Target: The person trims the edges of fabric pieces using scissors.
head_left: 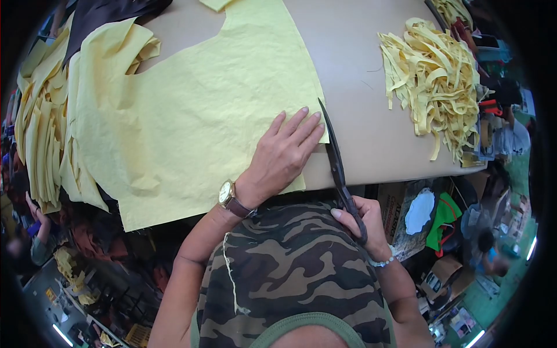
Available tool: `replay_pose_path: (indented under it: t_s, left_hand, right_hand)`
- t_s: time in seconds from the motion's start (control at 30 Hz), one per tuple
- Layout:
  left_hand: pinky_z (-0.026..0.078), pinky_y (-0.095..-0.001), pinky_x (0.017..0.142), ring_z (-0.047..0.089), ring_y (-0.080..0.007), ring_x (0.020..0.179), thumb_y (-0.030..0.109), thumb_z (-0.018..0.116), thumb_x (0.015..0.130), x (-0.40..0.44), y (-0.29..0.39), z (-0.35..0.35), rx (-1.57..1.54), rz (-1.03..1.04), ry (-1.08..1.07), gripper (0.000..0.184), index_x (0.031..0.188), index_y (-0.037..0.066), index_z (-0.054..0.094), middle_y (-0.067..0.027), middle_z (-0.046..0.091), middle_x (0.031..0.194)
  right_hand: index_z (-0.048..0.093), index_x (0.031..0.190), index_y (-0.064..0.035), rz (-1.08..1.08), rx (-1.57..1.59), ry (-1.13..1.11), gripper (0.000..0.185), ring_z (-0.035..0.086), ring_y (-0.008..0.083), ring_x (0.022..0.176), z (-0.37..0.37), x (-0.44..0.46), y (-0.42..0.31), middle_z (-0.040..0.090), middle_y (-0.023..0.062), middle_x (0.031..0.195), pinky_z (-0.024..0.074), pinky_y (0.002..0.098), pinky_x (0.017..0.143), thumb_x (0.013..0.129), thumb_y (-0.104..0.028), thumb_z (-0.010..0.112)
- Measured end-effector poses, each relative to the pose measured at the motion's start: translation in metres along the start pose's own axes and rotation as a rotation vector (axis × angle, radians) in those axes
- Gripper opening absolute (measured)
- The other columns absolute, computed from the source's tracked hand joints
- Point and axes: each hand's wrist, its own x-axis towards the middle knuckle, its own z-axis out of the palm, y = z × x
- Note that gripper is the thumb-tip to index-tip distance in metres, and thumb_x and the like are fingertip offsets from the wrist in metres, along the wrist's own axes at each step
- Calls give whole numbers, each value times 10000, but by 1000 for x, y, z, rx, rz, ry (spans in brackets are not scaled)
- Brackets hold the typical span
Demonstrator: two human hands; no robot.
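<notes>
A large piece of yellow fabric (pixel 191 110) lies spread over the table, its lower left corner hanging past the front edge. My left hand (pixel 293 142) rests flat on the cloth near its right edge, fingers stretched out and holding nothing. Long dark scissors (pixel 335 159) are in my right hand (pixel 368 223), which is closed around the handles at the table's front edge. The blades point away from me along the fabric's right edge, beside my left fingertips. They look closed or nearly so.
A heap of yellow fabric strips (pixel 432 84) lies at the table's right end. Folded yellow cloth (pixel 43 139) hangs over the left end, with dark fabric (pixel 107 20) behind. Beneath the tabletop (pixel 360 87), at right, are a cardboard box (pixel 444 278) and a green cloth (pixel 444 220).
</notes>
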Motion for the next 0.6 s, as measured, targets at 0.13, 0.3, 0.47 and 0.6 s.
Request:
replay_pose_path:
  t_s: [0.13, 0.3, 0.47, 0.6]
  left_hand:
    - [418, -443, 915, 498, -285, 1133, 65, 576, 769, -1, 2, 0, -39, 8, 3, 371, 1138, 45, 553, -92, 539, 1205]
    - [422, -436, 912, 506, -285, 1124, 68, 581, 767, -1, 3, -3, -54, -5, 16, 367, 1132, 41, 554, -100, 539, 1204]
    - [424, -434, 907, 515, -283, 1119, 64, 577, 772, -3, 3, -3, -80, -10, 30, 350, 1121, 40, 558, -109, 549, 1195]
    - [428, -436, 901, 531, -284, 1102, 57, 575, 774, -4, 3, -4, -127, -9, 30, 331, 1105, 40, 563, -113, 567, 1170]
  right_hand:
    - [523, 632, -48, -19, -11, 7, 262, 380, 4, 482, 5, 3, -9, 467, -63, 542, 286, 176, 426, 780, -173, 700]
    - [522, 625, -47, -51, -50, 27, 268, 358, 3, 516, 7, 4, -1, 460, -71, 555, 283, 177, 451, 778, -171, 703]
    - [518, 622, -45, -56, -36, 27, 276, 357, 4, 516, 7, 2, 5, 461, -72, 560, 284, 176, 453, 774, -173, 710]
    - [520, 624, -43, -55, -19, 31, 277, 364, 4, 516, 10, 6, -4, 466, -70, 562, 293, 170, 456, 773, -176, 712]
